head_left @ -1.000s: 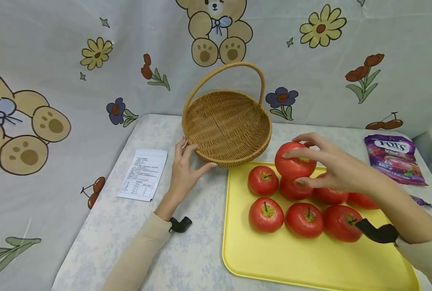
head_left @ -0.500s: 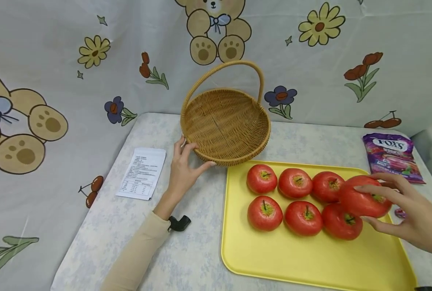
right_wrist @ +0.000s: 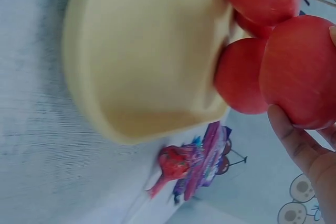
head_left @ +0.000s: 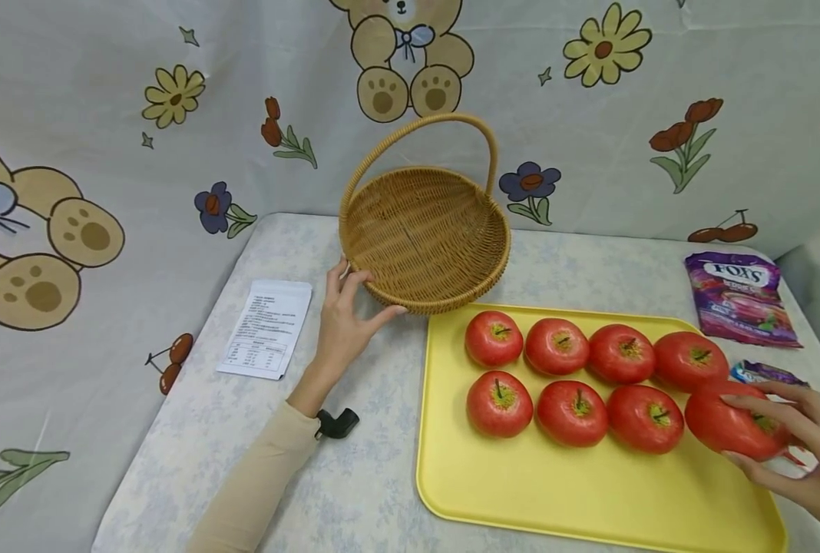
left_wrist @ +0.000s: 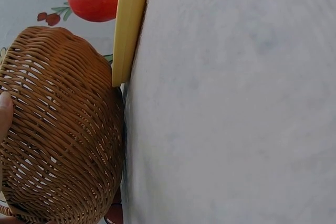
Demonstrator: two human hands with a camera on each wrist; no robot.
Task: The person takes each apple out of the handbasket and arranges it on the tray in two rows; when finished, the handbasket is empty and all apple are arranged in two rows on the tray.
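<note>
A wicker basket (head_left: 427,238) with an arched handle stands at the back of the table, its inside facing me and bare. My left hand (head_left: 344,326) holds its lower left rim, fingertips at the edge and thumb against the underside. In the left wrist view the woven outside of the basket (left_wrist: 63,129) shows. At the right, my right hand (head_left: 814,453) grips a red apple (head_left: 731,422) between thumb and fingers, at the right end of the front row on the yellow tray (head_left: 576,499). Several other red apples (head_left: 572,413) sit on the tray in two rows.
A purple candy bag (head_left: 742,299) lies behind the tray at the right. Small wrapped sweets (head_left: 762,374) and a red-wrapped lollipop (right_wrist: 173,163) lie beside the tray's right edge. A white printed packet (head_left: 265,330) lies left of my left hand. A patterned cloth (head_left: 279,46) hangs behind.
My right hand set one apple down at the right end of the back row and now holds another at the front row's end. My left hand stays on the basket.
</note>
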